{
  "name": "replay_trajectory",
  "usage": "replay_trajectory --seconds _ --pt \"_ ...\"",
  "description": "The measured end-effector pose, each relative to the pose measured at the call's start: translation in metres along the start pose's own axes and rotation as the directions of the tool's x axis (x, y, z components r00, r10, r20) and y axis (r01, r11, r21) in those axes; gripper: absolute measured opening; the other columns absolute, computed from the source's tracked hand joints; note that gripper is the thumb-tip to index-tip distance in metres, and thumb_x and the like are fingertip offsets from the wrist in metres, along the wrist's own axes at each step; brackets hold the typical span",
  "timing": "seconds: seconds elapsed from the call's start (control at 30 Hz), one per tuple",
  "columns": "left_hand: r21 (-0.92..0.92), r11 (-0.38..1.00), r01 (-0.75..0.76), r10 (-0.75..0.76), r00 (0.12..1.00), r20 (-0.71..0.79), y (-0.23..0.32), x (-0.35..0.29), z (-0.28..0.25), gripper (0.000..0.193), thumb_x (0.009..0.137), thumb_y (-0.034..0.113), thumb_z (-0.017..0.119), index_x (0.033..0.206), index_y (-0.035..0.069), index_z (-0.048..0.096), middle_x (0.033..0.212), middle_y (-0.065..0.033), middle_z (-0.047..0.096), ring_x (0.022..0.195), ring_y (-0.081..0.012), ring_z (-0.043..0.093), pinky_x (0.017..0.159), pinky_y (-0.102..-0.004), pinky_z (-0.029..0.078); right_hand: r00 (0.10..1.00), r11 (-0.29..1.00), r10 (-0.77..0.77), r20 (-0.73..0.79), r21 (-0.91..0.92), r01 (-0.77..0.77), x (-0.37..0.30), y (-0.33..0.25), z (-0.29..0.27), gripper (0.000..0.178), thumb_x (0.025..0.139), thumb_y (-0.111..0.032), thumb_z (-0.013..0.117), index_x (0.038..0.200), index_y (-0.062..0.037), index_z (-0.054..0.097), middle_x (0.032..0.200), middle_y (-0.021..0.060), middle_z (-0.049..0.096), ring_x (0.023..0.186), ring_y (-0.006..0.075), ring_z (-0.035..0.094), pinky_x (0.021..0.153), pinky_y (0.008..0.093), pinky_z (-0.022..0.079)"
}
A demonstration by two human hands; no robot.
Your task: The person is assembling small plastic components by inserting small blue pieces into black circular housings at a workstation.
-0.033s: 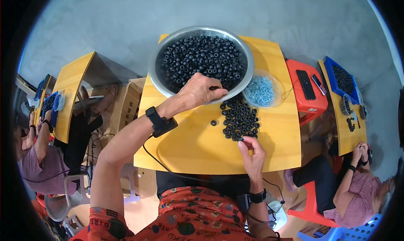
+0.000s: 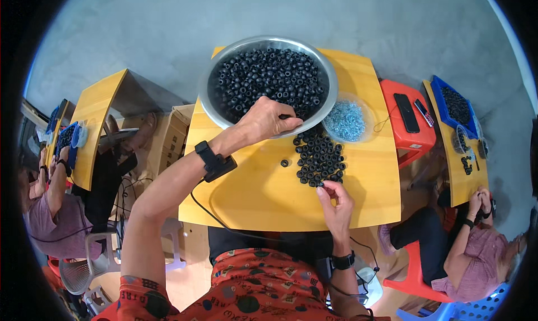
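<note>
My left hand (image 2: 268, 119) is closed at the near rim of a wide steel bowl (image 2: 332, 91). A dark spot shows between its curled fingers; I cannot tell whether it is a piece held there. Small black ring-shaped pieces (image 2: 269, 74) fill the bowl. More of them form a pile (image 2: 320, 156) on the yellow table (image 2: 252, 203), right below the bowl. At the pile's near edge, my right hand (image 2: 335, 203) pinches one small black ring-shaped piece (image 2: 321, 184) between thumb and fingertip. One loose ring (image 2: 284, 163) lies left of the pile.
A clear round tub of light-blue beads (image 2: 344, 121) stands right of the bowl. On a red stool (image 2: 412, 144) are two phones (image 2: 407, 112). A cable (image 2: 216, 215) runs from my left wrist. Co-workers sit at tables on the left (image 2: 53, 209) and right (image 2: 476, 259).
</note>
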State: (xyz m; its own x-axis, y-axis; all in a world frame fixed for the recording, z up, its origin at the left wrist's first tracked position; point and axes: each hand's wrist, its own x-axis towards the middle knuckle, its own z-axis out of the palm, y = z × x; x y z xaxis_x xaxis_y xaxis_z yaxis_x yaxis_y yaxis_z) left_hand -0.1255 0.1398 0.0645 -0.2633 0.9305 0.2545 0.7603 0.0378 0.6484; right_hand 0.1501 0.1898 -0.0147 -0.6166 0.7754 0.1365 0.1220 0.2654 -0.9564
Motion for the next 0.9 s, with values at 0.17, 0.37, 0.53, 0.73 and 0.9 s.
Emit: replay_trajectory --seconds 0.17,0.37,0.53,0.73,0.9 --pt "-0.002 0.997 0.074 -0.074 0.993 0.093 0.001 0.001 -0.002 0.024 0.09 0.026 0.066 0.091 0.003 0.072 0.063 -0.0141 0.063 0.052 -0.0167 0.057 0.052 -0.0327 0.047 1.0 0.999 -0.029 -0.005 0.035 0.03 -0.001 0.003 0.001 0.018 0.086 -0.01 0.07 0.099 0.0012 0.065 0.082 0.0045 0.066 0.072 0.0094 0.061 0.067 0.0241 0.049" --pt "-0.387 0.856 0.343 -0.415 0.902 -0.119 0.007 -0.008 -0.024 0.035 0.091 0.035 0.065 0.079 0.002 0.067 0.055 -0.0004 0.052 0.046 -0.0076 0.044 0.042 -0.0254 0.035 0.998 0.997 -0.065 -0.008 0.037 0.065 -0.003 0.001 -0.001 0.017 0.086 -0.011 0.07 0.098 0.0011 0.066 0.082 0.0048 0.067 0.072 0.0092 0.062 0.066 0.0242 0.049" --pt "-0.663 0.624 0.414 -0.534 0.845 0.024 0.066 -0.072 -0.04 0.036 0.093 0.041 0.061 0.078 0.008 0.06 0.052 0.0037 0.043 0.041 -0.0036 0.036 0.037 -0.02 0.023 0.993 0.991 -0.117 0.001 0.062 0.117 -0.002 0.006 -0.004 0.018 0.086 -0.011 0.07 0.098 0.0008 0.066 0.082 0.0048 0.067 0.072 0.0092 0.062 0.065 0.0242 0.05" --pt "-0.042 0.944 0.328 -0.316 0.859 -0.404 0.026 -0.11 0.071 0.033 0.091 0.032 0.065 0.074 0.004 0.064 0.05 -0.0058 0.051 0.046 -0.0164 0.054 0.044 -0.033 0.044 0.995 0.99 -0.098 -0.008 0.097 0.098 -0.001 0.007 -0.003 0.019 0.086 -0.014 0.07 0.099 0.0009 0.066 0.081 0.0038 0.066 0.069 0.0081 0.059 0.063 0.0227 0.047" --pt "0.373 0.835 0.405 -0.181 0.841 -0.509 0.022 -0.088 0.105 0.025 0.089 0.029 0.062 0.082 0.006 0.065 0.068 -0.0142 0.061 0.058 -0.0338 0.064 0.051 -0.0441 0.051 0.994 0.983 -0.11 0.013 0.15 0.107 -0.003 0.011 0.0 0.02 0.086 -0.014 0.07 0.099 0.0009 0.066 0.08 0.0032 0.066 0.069 0.0076 0.058 0.062 0.0224 0.047"
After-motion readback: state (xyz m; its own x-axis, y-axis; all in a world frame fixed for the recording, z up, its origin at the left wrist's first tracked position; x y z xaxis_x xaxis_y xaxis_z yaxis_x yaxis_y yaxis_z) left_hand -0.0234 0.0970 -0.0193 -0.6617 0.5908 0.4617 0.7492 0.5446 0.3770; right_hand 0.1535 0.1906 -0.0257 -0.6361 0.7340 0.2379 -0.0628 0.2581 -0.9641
